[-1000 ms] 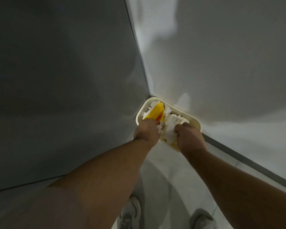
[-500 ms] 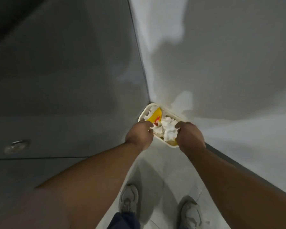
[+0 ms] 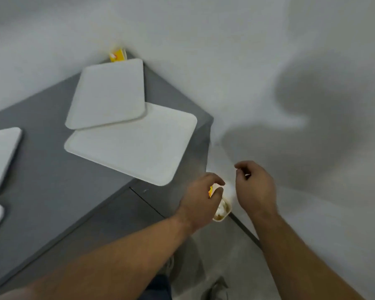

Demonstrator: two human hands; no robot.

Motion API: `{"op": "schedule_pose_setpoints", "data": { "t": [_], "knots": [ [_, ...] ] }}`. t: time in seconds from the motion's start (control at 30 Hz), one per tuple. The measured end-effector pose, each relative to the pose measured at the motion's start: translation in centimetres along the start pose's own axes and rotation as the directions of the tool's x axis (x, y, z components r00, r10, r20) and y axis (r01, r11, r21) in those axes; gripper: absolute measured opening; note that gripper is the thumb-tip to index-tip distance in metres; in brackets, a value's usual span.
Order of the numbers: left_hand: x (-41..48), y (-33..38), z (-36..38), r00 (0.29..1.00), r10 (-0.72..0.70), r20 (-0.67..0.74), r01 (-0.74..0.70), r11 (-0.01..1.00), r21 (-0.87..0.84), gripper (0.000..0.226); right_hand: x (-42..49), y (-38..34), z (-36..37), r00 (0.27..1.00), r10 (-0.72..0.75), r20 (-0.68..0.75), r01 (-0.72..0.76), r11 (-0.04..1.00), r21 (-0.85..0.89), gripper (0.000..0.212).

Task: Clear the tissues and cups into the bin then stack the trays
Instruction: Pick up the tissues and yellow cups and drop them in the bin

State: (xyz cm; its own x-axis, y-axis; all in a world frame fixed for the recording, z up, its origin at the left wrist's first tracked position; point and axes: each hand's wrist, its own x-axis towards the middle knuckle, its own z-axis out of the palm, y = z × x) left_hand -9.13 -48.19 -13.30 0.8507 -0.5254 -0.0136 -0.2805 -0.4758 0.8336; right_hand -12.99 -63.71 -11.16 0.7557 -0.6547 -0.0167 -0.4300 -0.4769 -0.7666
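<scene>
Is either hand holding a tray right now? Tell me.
No: the left hand and right hand hang empty above the bin.

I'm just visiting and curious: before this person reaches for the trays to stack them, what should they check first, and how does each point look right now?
1. Both hands free: ok. The left hand and right hand hold nothing visible.
2. Rubbish in the bin: ok for what shows; tissues and something yellow lie inside it.
3. Counter cleared: not ok. A yellow cup sits behind the far tray.
4. Trays empty: ok. The far tray and near tray look bare.
5. Near tray steady: not ok. Its corner overhangs the counter edge.
6. Trays at the left edge: cannot tell; they are cut off.
</scene>
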Motion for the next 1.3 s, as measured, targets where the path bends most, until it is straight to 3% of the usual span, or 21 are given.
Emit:
{"op": "schedule_pose_setpoints", "data": {
  "t": [0.1, 0.23, 0.53, 0.73, 0.9, 1.07, 1.3],
  "knots": [
    [-1.0, 4.0, -5.2, 0.996, 0.050, -0.079, -0.054, 0.997, -0.056, 0.014, 0.0, -5.6, -2.0, 0.994, -0.108, 0.033, 0.107, 0.994, 0.033, 0.018],
    [0.1, 5.8, -13.3, 0.967, -0.045, -0.250, 0.016, 0.993, -0.115, 0.012, 1.0, -12.2, -1.9, 0.957, -0.280, 0.069, 0.277, 0.959, 0.055, 0.018],
    [9.4, -2.3, -29.1, 0.875, -0.171, -0.453, 0.139, 0.985, -0.102, 0.012, 8.2, -22.0, 6.3, 0.899, -0.414, 0.143, 0.418, 0.908, -0.003, 0.010],
    [21.5, -9.9, -37.7, 0.854, -0.269, -0.445, 0.272, 0.960, -0.059, 0.021, 15.2, -26.1, 14.1, 0.921, -0.343, 0.185, 0.368, 0.922, -0.122, 0.010],
    [32.2, -14.2, -42.6, 0.883, -0.238, -0.405, 0.313, 0.941, 0.129, 0.035, 19.4, -26.8, 18.7, 0.930, -0.260, 0.261, 0.305, 0.940, -0.153, 0.013],
    [42.1, -17.0, -43.4, 0.887, -0.305, -0.347, 0.403, 0.878, 0.259, 0.044, 20.7, -25.6, 20.7, 0.949, -0.169, 0.265, 0.207, 0.970, -0.125, 0.012],
    [50.0, -19.9, -42.0, 0.806, -0.456, -0.377, 0.580, 0.733, 0.354, 0.070, 21.7, -25.0, 21.3, 0.965, -0.145, 0.220, 0.177, 0.975, -0.134, 0.028]
  ]
}}
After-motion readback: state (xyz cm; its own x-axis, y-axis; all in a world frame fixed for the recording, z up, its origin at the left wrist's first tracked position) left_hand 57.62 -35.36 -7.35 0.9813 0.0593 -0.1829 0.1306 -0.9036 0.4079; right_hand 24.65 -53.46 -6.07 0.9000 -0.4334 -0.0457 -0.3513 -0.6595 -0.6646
